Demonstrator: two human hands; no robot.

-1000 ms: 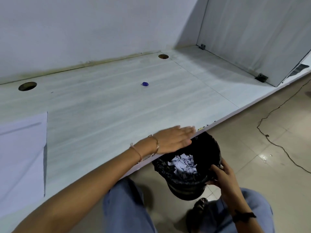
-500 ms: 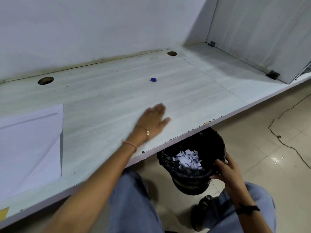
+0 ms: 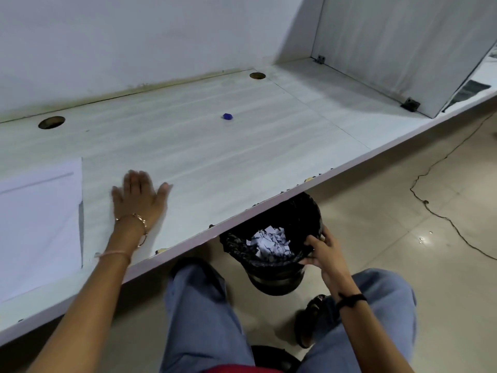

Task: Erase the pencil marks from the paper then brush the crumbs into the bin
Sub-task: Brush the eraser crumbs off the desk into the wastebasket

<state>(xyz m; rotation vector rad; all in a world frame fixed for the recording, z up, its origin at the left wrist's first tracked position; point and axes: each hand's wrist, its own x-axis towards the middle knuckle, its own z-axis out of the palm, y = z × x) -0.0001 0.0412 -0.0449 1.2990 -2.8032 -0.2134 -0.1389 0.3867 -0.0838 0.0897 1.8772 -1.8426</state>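
Left hand (image 3: 138,196): fingers straight and spread over the desk (image 3: 242,157), blurred, contact unclear. Right hand (image 3: 321,253): fingers curled on the bin (image 3: 277,281) rim, at 4 o'clock. Paper (image 3: 40,224), at 9 o'clock, is cut off.

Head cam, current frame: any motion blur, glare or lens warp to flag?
Head view: left hand smeared by motion blur over the desk; right hand gripping the bin rim reads sharper; small specular glints on the floor tiles; soft shadow on the desk beside the partition; slight wide-angle bend near the frame edges.
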